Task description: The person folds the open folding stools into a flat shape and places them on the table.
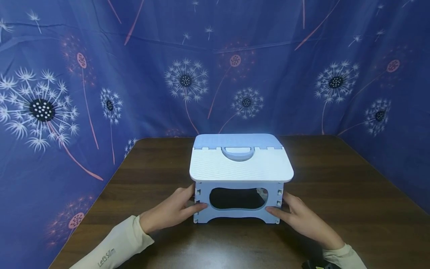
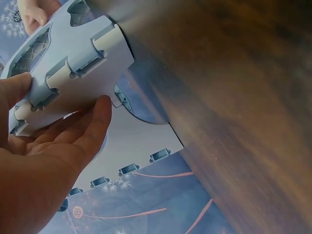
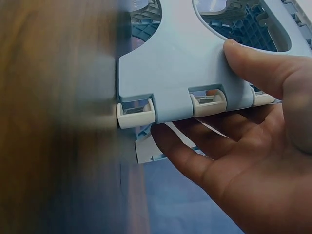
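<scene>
A folding step stool (image 1: 242, 168) stands upright on the table, its white-and-light-blue top opened flat. A light blue carry handle (image 1: 237, 154) is set into the top. My left hand (image 1: 173, 210) grips the left side near the bottom, thumb on the front leg panel (image 1: 238, 213) and fingers against the side. In the left wrist view those fingers (image 2: 92, 126) lie along the pale side panel. The opposite side is gripped by my right hand (image 1: 302, 220). In the right wrist view its thumb (image 3: 256, 66) presses the blue panel beside the oval opening, with fingers behind the hinged edge.
The dark wooden table (image 1: 151, 160) extends around the stool on all sides. Behind it and at both sides hangs a blue curtain (image 1: 285, 86) with a dandelion print. A black object (image 1: 310, 264) shows beside the right sleeve at the bottom edge.
</scene>
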A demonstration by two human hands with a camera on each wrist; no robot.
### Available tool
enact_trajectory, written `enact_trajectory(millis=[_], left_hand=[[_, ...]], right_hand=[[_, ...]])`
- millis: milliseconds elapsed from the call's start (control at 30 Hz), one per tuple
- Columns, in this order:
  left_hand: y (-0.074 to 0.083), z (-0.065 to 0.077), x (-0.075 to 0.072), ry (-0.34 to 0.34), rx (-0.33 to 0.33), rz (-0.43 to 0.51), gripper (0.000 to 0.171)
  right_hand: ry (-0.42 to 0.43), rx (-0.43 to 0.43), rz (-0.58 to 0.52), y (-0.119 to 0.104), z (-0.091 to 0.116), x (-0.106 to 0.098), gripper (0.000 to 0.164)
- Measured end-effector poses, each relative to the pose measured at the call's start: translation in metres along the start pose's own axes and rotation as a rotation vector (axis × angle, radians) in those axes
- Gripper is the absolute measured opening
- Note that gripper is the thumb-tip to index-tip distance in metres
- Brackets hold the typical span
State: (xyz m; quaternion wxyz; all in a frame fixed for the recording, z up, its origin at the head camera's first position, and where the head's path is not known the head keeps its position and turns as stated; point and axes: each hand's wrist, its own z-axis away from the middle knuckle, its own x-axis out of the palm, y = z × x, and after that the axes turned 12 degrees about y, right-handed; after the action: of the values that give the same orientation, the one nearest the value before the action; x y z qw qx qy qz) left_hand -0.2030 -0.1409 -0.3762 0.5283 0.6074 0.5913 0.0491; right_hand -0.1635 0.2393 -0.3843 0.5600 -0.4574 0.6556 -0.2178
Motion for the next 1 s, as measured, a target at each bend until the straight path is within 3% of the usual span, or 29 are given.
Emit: enact_trajectory(millis=[500, 733, 1000], left_hand=[[0.009, 0.0, 0.003, 0.01, -0.025, -0.016, 0.088], [0.006, -0.002, -0.003, -0.002, -0.023, -0.011, 0.089], [0.002, -0.005, -0.01, -0.008, -0.051, 0.014, 0.087]], right_hand=[[-0.013, -0.016, -0.012, 0.001, 0.002, -0.004, 0.075], [0.002, -0.044, 0.0, -0.001, -0.003, -0.001, 0.073], [0.003, -0.015, -0.001, -0.005, -0.007, 0.0, 0.074]])
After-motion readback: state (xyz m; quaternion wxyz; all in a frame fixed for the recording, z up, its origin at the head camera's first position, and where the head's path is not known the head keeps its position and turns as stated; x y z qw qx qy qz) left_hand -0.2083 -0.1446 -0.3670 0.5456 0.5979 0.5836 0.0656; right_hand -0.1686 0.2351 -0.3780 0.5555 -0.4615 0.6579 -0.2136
